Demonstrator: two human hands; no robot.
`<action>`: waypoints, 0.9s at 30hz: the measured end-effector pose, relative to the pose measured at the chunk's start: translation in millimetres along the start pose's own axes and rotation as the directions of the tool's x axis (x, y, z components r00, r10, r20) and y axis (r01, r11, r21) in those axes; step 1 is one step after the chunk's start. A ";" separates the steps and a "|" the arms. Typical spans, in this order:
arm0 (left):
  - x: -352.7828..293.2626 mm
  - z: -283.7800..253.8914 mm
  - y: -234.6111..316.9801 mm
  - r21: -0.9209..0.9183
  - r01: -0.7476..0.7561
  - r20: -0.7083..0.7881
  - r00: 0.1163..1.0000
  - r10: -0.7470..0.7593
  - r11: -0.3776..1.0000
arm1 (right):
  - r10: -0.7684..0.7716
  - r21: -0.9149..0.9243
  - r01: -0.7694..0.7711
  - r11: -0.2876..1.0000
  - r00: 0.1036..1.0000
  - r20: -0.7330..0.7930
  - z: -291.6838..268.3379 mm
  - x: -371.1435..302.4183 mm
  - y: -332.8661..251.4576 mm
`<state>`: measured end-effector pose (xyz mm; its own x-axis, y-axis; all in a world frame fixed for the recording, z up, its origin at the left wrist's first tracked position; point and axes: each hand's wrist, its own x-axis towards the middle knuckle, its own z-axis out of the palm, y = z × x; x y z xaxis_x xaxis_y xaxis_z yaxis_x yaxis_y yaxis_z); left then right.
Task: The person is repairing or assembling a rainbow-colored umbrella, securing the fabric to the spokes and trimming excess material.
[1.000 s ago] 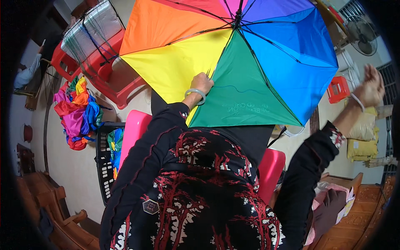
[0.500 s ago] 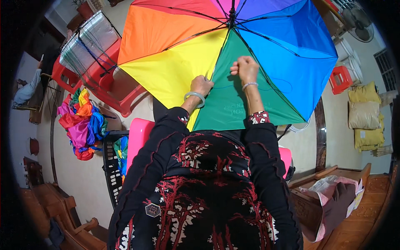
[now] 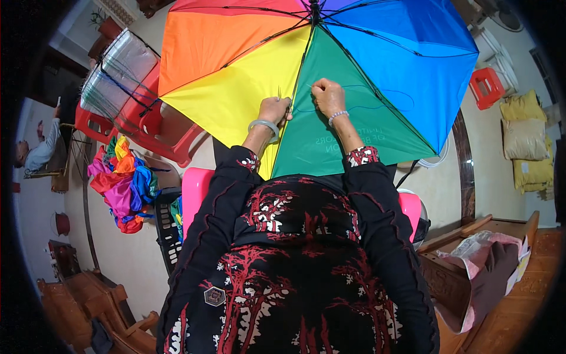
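An open rainbow umbrella (image 3: 236, 50) lies with its ribbed inside toward me, its black hub (image 3: 315, 12) at the top. My left hand (image 3: 275, 111) is closed around the rib and seam between the yellow and green panels. Thin metal points, perhaps of small snips, stick up from that hand. Over the green panel (image 3: 330, 138), my right hand (image 3: 329, 97) is pinched closed. Blue thread (image 3: 392, 90) runs from near its fingers in a long loop back toward the seam. Whether a needle is between the right fingertips is too small to tell.
To the left lies a heap of folded colourful cloth (image 3: 124, 183) beside a black basket (image 3: 168, 227). Red stools (image 3: 150, 121) hold a wrapped silver bundle (image 3: 121, 74). At right are a red stool (image 3: 487, 88), yellow sacks (image 3: 525, 141) and a wooden bench (image 3: 454, 236). Another person (image 3: 42, 147) sits far left.
My right hand has moved left and slightly down, toward the seam, its wrist turning. The view has shifted, and the umbrella sits slightly higher. My left hand keeps its hold on the seam.
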<state>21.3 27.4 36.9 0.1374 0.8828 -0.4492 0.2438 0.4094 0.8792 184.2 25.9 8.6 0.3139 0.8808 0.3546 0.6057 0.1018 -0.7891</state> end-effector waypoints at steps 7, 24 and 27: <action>0.3 -2.7 3.7 -0.113 0.036 0.013 0.999 -0.035 0.993 | -0.098 -0.253 0.097 0.963 0.995 0.012 10.2 -7.1 -13.9; 3.0 -1.0 -2.5 -0.098 -0.004 -0.004 1.000 0.003 0.995 | 0.045 -0.418 0.128 0.899 0.924 0.379 5.6 -23.1 -35.8; 3.3 -1.4 -4.4 -0.088 -0.013 0.006 1.000 0.013 0.996 | 0.043 -0.410 0.146 0.900 0.908 0.416 3.2 -24.1 -37.3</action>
<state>19.4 28.9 31.8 0.1462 0.8868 -0.4385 0.1570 0.4168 0.8953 151.7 2.4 27.9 0.0066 0.9968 0.0797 0.8908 0.0303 -0.4533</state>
